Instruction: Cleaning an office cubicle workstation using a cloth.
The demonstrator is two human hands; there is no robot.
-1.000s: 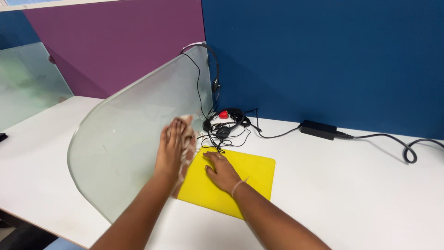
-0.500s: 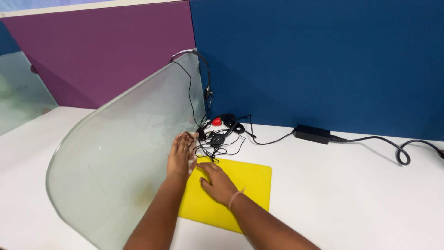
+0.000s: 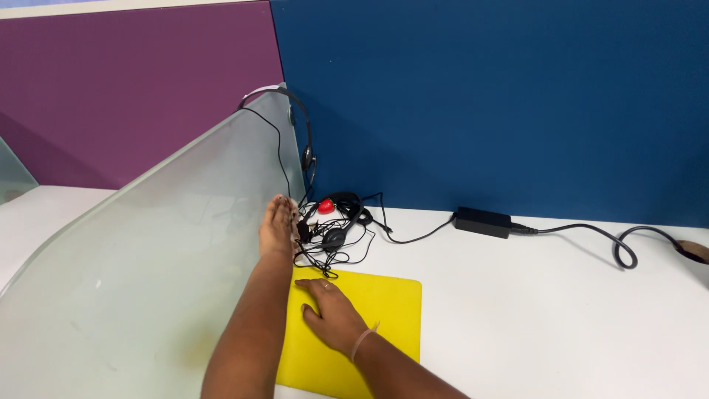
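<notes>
Nearest the camera, the right hand (image 3: 332, 314) is laid palm down on a yellow mat (image 3: 384, 310), its fingers loosely spread and flat against the surface; nothing is held in it. A thin pale band (image 3: 362, 341) is worn at its wrist. The mat, a rounded rectangle, lies flat on the white desk (image 3: 532, 310), close beside the foot of a frosted glass divider (image 3: 148, 281).

Further out, the left hand (image 3: 278, 227) is held flat against the face of the divider, its fingers pressed together and pointing away from the camera. A bit of pale cloth or tissue (image 3: 293, 200) appears at the fingertips, though what it is cannot be told for certain.

Just beyond the mat, a tangle of thin black cords (image 3: 329, 247) is heaped with a black headset (image 3: 347, 210) and a small red round piece (image 3: 326, 206). A second headset (image 3: 304, 140) is hung over the divider's upper edge. To the right, a black power adapter (image 3: 483, 221) lies near the wall, its cable (image 3: 617, 244) looped across the desk. At the back, a blue partition (image 3: 502, 103) and a purple one (image 3: 125, 81) meet.
</notes>
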